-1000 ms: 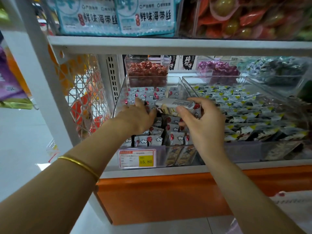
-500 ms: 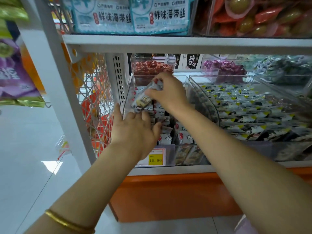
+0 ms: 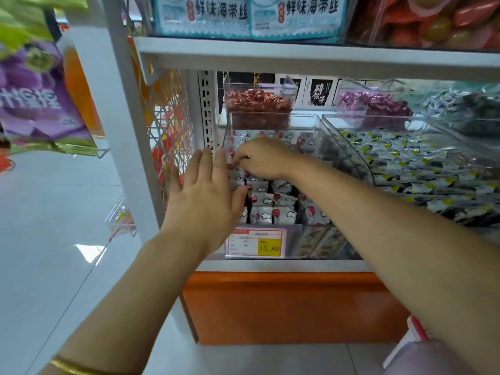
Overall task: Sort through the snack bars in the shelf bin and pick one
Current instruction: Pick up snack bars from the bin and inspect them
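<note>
Above the price tag (image 3: pixel 255 243), right hand (image 3: pixel 263 158) curls among snack bars (image 3: pixel 266 200), hold unclear; left hand (image 3: pixel 205 197) flat. Likely light, slippery: pinch an end.

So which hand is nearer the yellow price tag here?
Left. The left hand is open just above-left of the price tag; the right hand is farther back, fingers curled among the snack bars.

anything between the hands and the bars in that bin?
Nothing visible for the right hand: it is inside the clear bin, fingers down on the snack bars. The left hand is open at the bin's left front edge; whether the wall separates it is unclear.
</note>
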Demonstrator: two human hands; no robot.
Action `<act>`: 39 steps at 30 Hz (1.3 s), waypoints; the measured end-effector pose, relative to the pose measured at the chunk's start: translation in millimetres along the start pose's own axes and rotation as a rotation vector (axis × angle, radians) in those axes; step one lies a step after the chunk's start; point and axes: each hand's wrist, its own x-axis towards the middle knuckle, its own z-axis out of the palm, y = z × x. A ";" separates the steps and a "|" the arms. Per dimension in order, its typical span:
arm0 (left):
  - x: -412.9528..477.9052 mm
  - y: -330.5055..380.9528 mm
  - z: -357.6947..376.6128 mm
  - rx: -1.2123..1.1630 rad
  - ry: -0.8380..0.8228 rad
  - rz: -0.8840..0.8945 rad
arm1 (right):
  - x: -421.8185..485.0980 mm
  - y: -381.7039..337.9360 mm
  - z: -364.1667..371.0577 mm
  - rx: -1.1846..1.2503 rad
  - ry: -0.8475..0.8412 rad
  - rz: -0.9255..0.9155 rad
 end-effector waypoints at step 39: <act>-24.4 34.5 -21.3 -1.003 0.112 -0.043 | -165.1 -4.9 -12.3 1.611 0.764 0.353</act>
